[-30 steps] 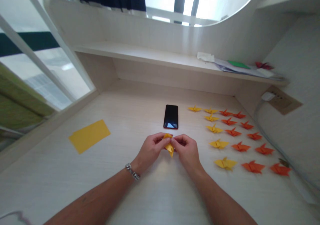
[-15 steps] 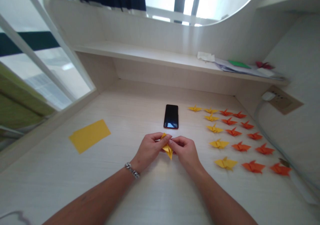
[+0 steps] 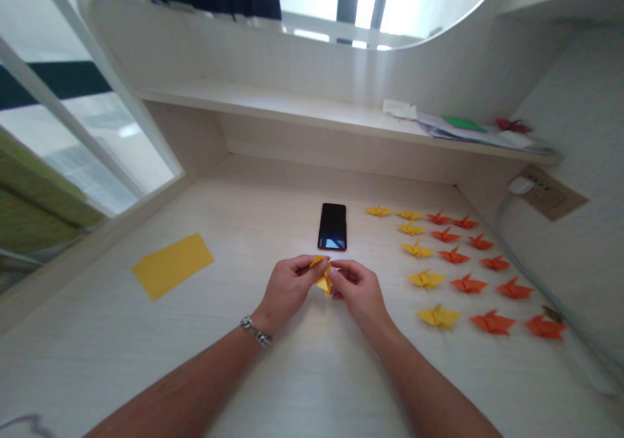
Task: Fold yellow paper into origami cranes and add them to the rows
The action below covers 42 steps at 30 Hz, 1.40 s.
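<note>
While the black phone (image 3: 332,226) lay just beyond, we saw the left hand (image 3: 287,287) and right hand (image 3: 359,291) pinching one small folded yellow paper (image 3: 322,278) between them, just above the desk (image 3: 312,373), left of the paper cranes (image 3: 453,256).

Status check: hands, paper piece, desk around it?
Left hand and right hand both pinch yellow origami piece, raised off desk. Phone just beyond; finished cranes right. Nothing obstructing.

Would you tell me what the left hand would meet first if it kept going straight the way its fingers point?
Probably the right hand: the left hand points right, across the yellow folded paper both pinch. Depth is hard to judge.
</note>
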### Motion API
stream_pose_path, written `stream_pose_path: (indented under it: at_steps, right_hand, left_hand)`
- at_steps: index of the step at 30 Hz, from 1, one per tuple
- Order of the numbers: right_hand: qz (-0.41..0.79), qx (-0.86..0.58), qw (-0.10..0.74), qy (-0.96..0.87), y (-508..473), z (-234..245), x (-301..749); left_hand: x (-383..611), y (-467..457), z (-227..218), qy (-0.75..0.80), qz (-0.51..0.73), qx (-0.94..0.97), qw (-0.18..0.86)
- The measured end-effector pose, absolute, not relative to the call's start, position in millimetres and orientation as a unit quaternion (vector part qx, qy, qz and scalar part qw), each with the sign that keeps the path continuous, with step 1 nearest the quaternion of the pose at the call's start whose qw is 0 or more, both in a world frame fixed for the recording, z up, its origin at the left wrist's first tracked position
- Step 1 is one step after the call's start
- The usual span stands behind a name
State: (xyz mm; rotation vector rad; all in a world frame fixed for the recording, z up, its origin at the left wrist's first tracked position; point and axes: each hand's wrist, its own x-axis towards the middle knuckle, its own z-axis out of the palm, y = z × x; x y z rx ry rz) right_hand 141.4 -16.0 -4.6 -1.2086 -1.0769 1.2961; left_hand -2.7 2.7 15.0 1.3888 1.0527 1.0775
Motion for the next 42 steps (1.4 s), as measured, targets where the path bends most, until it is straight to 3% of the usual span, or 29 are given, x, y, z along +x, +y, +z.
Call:
stream_pose_path:
  at_steps: [20, 42]
  right_hand:
    - [0.593, -0.471, 0.526, -0.388, -17.8, -5.8, 136.9]
    - [0.572, -0.449, 0.544, -0.419, -22.4, -4.2, 132.8]
  left_hand:
    - [-3.2, 5.2, 6.2, 0.462, 0.477, 0.57, 0.485]
    - [-3.2, 5.4, 9.9, 0.461, 0.488, 0.581, 0.461]
